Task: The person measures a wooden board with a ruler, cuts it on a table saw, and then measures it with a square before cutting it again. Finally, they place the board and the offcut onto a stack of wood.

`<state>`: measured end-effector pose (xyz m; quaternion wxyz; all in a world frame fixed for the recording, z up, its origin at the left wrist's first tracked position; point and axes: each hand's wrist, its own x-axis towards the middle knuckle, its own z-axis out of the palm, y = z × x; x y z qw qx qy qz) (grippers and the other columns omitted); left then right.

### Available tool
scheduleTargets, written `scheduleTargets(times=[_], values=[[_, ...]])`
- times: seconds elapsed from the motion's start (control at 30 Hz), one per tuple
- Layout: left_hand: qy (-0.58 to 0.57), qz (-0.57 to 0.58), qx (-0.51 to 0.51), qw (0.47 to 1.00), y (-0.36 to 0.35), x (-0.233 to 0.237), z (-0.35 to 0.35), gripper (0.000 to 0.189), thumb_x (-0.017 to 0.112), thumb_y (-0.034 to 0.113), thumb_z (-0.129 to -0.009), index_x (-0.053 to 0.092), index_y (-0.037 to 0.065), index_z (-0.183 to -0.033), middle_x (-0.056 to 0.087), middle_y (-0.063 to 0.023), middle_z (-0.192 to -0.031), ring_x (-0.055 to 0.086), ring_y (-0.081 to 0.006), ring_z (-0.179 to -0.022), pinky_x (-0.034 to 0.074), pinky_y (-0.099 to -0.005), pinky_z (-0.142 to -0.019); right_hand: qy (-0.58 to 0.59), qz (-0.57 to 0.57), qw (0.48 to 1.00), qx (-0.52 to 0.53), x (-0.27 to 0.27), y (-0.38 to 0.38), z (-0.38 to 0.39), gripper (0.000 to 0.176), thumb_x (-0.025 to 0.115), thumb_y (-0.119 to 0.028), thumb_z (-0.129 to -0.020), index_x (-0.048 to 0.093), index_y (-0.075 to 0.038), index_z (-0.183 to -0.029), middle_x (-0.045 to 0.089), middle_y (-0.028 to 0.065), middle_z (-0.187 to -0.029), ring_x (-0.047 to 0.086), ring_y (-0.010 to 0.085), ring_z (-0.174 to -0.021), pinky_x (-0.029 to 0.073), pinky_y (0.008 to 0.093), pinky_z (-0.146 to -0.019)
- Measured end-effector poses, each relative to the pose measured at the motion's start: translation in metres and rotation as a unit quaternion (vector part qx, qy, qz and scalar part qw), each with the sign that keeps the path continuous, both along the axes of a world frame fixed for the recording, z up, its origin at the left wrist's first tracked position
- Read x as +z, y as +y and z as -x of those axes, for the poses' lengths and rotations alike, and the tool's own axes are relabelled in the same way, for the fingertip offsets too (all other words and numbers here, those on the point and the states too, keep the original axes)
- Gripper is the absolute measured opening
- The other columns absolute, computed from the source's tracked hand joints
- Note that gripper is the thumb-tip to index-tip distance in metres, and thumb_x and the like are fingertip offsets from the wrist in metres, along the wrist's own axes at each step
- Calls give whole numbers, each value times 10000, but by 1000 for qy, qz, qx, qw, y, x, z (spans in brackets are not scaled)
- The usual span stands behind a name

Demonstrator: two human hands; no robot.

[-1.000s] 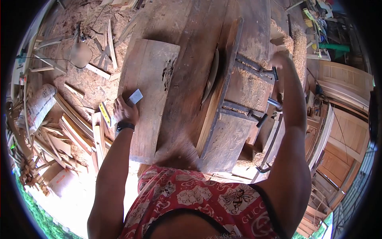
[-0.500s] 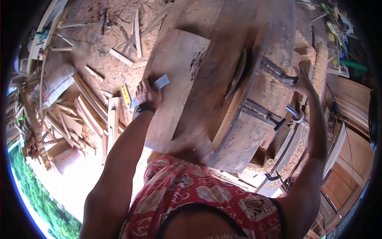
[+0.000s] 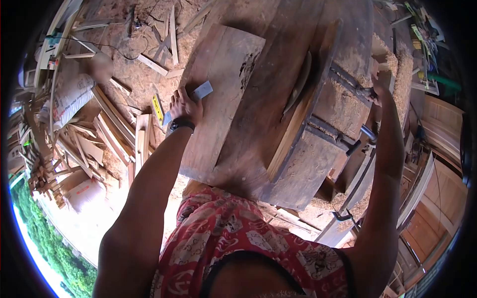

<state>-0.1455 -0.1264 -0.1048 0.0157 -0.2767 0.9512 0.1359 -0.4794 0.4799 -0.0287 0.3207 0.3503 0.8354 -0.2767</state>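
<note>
My left hand (image 3: 186, 107) is closed over the blade of a try square (image 3: 158, 109) with a yellow handle. The handle sticks out left of the board, and the blade's end shows past my fingers. Beneath lies a wide wooden board (image 3: 218, 74) with a dark, rotted patch, on the wooden saw table (image 3: 243, 144). My right hand (image 3: 380, 94) grips the end of the upper clamp (image 3: 350, 82) at the table's right. A second clamp (image 3: 333, 135) sits below it. Both reach towards the long wooden fence strip (image 3: 285, 149).
A circular saw blade (image 3: 299, 84) rises through the table between board and fence. Offcuts (image 3: 112, 136) pile up on the left beside a white sack (image 3: 72, 102). Sawdust (image 3: 402, 74) covers the right-hand side, near wooden panels (image 3: 437, 184).
My right hand's fingers have closed around the clamp's end, where they were more stretched out before. The view has shifted slightly; my left hand stays on the try square.
</note>
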Motion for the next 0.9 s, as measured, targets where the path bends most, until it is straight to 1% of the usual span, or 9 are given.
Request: scheduleTargets(times=[0.13, 0.2, 0.23, 0.3, 0.37, 0.47, 0.53, 0.67, 0.9], values=[[-4, -22, 7, 1000, 5, 6, 0, 713, 714, 292, -789, 364, 19, -1348, 578, -276, -1217, 533, -461, -1161, 435, -531, -995, 170, 11, 982, -82, -9, 0, -29, 576, 525, -668, -913, 520, -94, -959, 499, 28, -608, 562, 173, -466, 471, 287, -391], [29, -20, -3, 999, 3, 3, -3, 681, 708, 276, -791, 376, 24, -1329, 560, -267, -1219, 529, -445, -1167, 440, -532, -984, 185, -47, 981, 41, 2, 1, -56, 595, 566, -674, -885, 558, -96, -1023, 554, 52, -669, 619, 161, -556, 513, 300, -433], [31, -15, -3, 999, 4, 3, -2, 669, 704, 268, -793, 379, 26, -1325, 556, -263, -1219, 528, -444, -1165, 442, -532, -981, 155, -81, 982, 73, -9, 25, -66, 687, 625, -661, -847, 583, -62, -1182, 670, 147, -930, 695, 264, -825, 589, 414, -667], [30, -13, -5, 999, 4, 4, -2, 656, 700, 260, -795, 382, 28, -1320, 552, -259, -1219, 528, -443, -1163, 444, -532, -977, 317, -230, 862, 323, -18, 58, -132, 621, 633, -592, -877, 584, -80, -1225, 602, 162, -1085, 593, 306, -1033, 494, 444, -913], [35, -9, -16, 999, 5, 7, -3, 625, 687, 271, -805, 396, 31, -1303, 554, -253, -1218, 530, -445, -1159, 445, -535, -973, 318, -214, 895, 229, -27, 70, -205, 579, 686, -525, -865, 589, -84, -1228, 608, 127, -1036, 600, 264, -948, 495, 395, -831], [26, -10, -3, 1000, 4, 3, -3, 611, 681, 296, -806, 408, 30, -1283, 558, -249, -1213, 536, -446, -1147, 448, -538, -965, 232, 17, 971, -59, -21, 44, -281, 536, 742, -447, -852, 595, -105, -1238, 615, 52, -983, 596, 178, -832, 492, 315, -742], [23, 0, -13, 1000, 5, 4, -2, 592, 677, 309, -808, 421, 29, -1263, 564, -239, -1199, 546, -442, -1129, 456, -537, -948, 203, 145, 949, -195, -15, 13, -308, 521, 745, -420, -853, 599, -126, -1258, 617, -5, -976, 583, 114, -803, 489, 279, -739], [39, 26, -7, 999, 4, -4, -3, 541, 689, 313, -808, 459, 27, -1205, 587, -220, -1144, 572, -428, -1088, 476, -529, -916, 270, 78, 956, -81, -31, -19, -312, 321, 710, -178, -827, 633, -63, -1116, 677, 39, -987, 641, 156, -878, 515, 308, -701], [38, 48, 11, 998, 6, -10, -1, 534, 693, 369, -828, 485, 56, -1207, 589, -187, -1163, 587, -401, -1085, 490, -509, -909, 297, 67, 952, -27, -45, -4, -311, 350, 653, -74, -752, 620, -28, -1097, 678, 69, -930, 639, 178, -852, 495, 323, -726]])
